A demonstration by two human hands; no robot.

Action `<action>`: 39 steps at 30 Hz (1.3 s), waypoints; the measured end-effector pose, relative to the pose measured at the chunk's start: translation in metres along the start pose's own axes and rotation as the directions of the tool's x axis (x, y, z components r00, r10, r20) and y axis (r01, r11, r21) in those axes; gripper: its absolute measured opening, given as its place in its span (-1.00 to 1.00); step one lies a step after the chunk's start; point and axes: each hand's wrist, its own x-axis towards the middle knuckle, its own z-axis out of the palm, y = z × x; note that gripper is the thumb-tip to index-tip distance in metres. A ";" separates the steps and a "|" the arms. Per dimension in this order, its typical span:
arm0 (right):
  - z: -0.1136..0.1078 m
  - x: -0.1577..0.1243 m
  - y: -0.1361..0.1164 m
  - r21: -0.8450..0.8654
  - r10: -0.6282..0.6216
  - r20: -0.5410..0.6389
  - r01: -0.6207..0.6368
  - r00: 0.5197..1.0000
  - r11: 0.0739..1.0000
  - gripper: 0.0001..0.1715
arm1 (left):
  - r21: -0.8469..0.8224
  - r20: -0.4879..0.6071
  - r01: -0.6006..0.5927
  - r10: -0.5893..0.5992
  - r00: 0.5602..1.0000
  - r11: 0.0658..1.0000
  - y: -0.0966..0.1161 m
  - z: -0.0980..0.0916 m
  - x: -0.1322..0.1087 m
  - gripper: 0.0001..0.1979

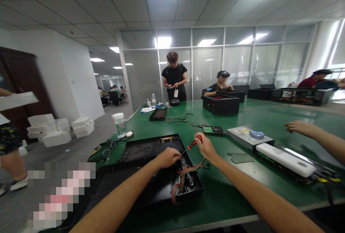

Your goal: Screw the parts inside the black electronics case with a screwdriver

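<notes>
My right hand (pixel 207 147) grips the red and black handle of a screwdriver (pixel 194 143), its shaft slanting down to the left. Near the tip my left hand (pixel 169 157) is closed, fingertips pressed together; what they pinch is hidden. Both hands are over the right side of an open black case (pixel 145 190), a shallow metal box lying on the table. Inside its right end runs a bundle of striped ribbon cables (pixel 180 186), trailing partly over the rim. A brass-coloured part (pixel 167 139) sits at the case's far edge.
On the green table (pixel 223 204) lie a circuit board (pixel 212 130), a silver drive unit (pixel 244 134) and a long white device (pixel 285 159). Another person's hand (pixel 296 126) reaches in from the right. Glasses (pixel 110 150) and a water jar (pixel 119 125) stand left. Black boxes (pixel 221 104) are farther back.
</notes>
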 end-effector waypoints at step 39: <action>-0.005 0.001 -0.002 0.030 -0.116 -0.012 0.116 0.993 0.993 -0.75 | 0.000 -0.008 0.067 -0.067 0.998 0.998 0.000 0.003 0.000 -0.81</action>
